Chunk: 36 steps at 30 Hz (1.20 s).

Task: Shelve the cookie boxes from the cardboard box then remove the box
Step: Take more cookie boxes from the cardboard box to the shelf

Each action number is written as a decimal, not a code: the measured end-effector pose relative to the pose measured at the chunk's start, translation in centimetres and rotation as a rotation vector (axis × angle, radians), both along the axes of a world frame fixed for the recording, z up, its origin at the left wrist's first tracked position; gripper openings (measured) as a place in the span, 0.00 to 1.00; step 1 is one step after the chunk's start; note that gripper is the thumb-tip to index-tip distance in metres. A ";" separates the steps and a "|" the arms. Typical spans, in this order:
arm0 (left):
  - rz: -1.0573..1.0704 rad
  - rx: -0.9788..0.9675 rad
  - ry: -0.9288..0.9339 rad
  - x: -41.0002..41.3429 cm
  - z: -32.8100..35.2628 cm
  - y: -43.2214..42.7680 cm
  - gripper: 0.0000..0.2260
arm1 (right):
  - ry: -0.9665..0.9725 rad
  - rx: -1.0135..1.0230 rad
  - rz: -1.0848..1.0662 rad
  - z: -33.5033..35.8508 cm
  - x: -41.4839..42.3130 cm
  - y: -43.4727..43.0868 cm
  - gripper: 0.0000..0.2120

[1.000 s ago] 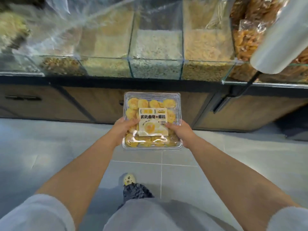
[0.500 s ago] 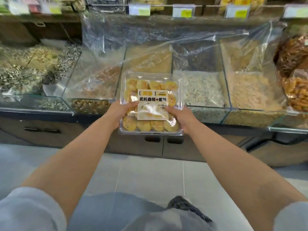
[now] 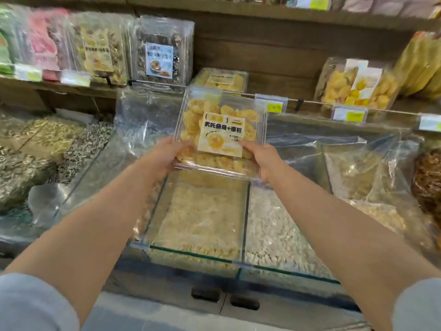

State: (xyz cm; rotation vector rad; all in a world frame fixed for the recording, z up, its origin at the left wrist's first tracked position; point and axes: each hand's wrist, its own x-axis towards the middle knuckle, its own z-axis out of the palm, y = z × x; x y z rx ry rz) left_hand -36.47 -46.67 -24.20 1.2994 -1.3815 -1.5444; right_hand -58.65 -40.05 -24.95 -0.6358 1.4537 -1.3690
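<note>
We start at the left grip (image 3: 164, 155): thumb over the lid near the near-left corner, fingers curled beneath. The right grip (image 3: 265, 161) is clamped the same way on the near-right corner. Both are closed on the cookie box (image 3: 222, 132), and neither is free. We take it that the near corners are held so that the far edge is clear to lead. The box is tilted, far edge raised and label (image 3: 222, 136) facing us, so it can go in edge first. It hangs in the air and touches nothing but the two grips.

Just past the far edge is a row of price tags (image 3: 274, 106), and behind them the shelf (image 3: 281, 88). A like box (image 3: 220, 80) of the same yellow cookies sits there, straight ahead of the grips. We judge that spot, on or beside the like box, to be the target, since matching stock is kept together. Beyond the left grip a dark box (image 3: 160, 58) stands upright, and beyond the right grip leans a yellow bag (image 3: 358, 84).

Under the grips lie glass bins (image 3: 198, 218) of loose goods beneath plastic film, so the arms must stretch out over them to reach the shelf. The cardboard box is out of view, so we cannot say how many cookie boxes are left in it
</note>
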 end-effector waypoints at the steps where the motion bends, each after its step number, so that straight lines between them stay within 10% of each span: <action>1: 0.021 -0.029 -0.019 -0.6 0.8 -2.1 0.08 | 0.004 -0.010 -0.014 0.7 -0.5 -1.9 0.20; 13: -0.074 -0.066 0.046 -6.4 8.5 -22.3 0.09 | 0.175 -0.152 -0.151 8.5 -5.6 -21.3 0.07; 20: -0.063 -0.163 -0.067 -9.7 8.4 -29.9 0.36 | 0.224 -0.020 -0.222 7.9 -9.6 -29.5 0.20; 36: -0.029 -0.206 -0.424 -14.9 5.6 -34.9 0.26 | 0.259 0.077 -0.132 4.9 -13.6 -34.0 0.24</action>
